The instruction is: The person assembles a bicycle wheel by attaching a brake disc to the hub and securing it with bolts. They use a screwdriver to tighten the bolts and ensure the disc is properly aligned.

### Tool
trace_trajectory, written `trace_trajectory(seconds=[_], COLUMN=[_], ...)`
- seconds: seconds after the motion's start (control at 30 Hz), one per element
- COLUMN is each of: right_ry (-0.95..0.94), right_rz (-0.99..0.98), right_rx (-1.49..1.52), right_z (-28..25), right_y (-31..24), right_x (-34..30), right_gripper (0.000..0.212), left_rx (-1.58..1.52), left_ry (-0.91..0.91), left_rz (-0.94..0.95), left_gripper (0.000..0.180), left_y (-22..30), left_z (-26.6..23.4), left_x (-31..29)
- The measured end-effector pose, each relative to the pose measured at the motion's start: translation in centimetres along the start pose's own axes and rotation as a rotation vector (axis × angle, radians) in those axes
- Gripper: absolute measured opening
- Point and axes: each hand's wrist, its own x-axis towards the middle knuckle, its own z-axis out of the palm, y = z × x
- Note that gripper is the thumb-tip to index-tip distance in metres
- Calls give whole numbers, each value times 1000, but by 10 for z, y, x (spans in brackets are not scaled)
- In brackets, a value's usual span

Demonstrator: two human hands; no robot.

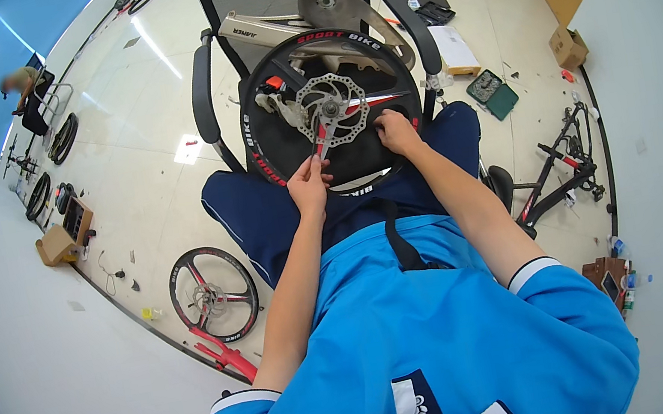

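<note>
A bicycle wheel [371, 43] with a black rim, red and white lettering and red-accented spokes lies flat on the seat of an office chair, against my knees. At its hub sits a silver brake disc rotor [352, 124] with cut-out holes. My left hand [311, 184] is at the near side of the rotor, its fingers pinched by a red and silver spoke; a thin dark piece seems to stand between the fingertips, too small to name. On the wheel's right side, near the rim, rests my right hand [398, 131], its fingers curled; what they hold, if anything, is hidden.
Behind the wheel, a champagne-coloured frame part [255, 28] leans on the chair [203, 97]. Another wheel [215, 295] and a red fork [230, 357] lie at left. A black bicycle frame [556, 176], a green tool case [496, 98] and a cardboard box [566, 47] are at right. A person sits far left.
</note>
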Motion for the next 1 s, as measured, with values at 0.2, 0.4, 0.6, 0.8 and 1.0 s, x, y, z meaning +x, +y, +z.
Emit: trace_trajectory(seconds=[0.2, 0.4, 0.6, 0.8, 1.0], right_ry=[47, 271, 354, 416, 437], right_rz=[15, 226, 166, 173, 560], right_rx=[32, 427, 551, 503, 892], right_z=[-6, -20, -32, -19, -10], right_y=[-9, -33, -79, -74, -80], right_x=[0, -14, -9, -3, -7], right_gripper=[14, 11, 16, 14, 19], left_rx=[-3, -5, -1, -9, -32], left_ry=[-7, -11, 4, 17, 28], left_rz=[1, -1, 8, 11, -16], left_gripper=[30, 29, 29, 29, 29], left_y=[1, 1, 0, 5, 5], left_z=[0, 2, 0, 3, 0], left_x=[2, 0, 1, 0, -2])
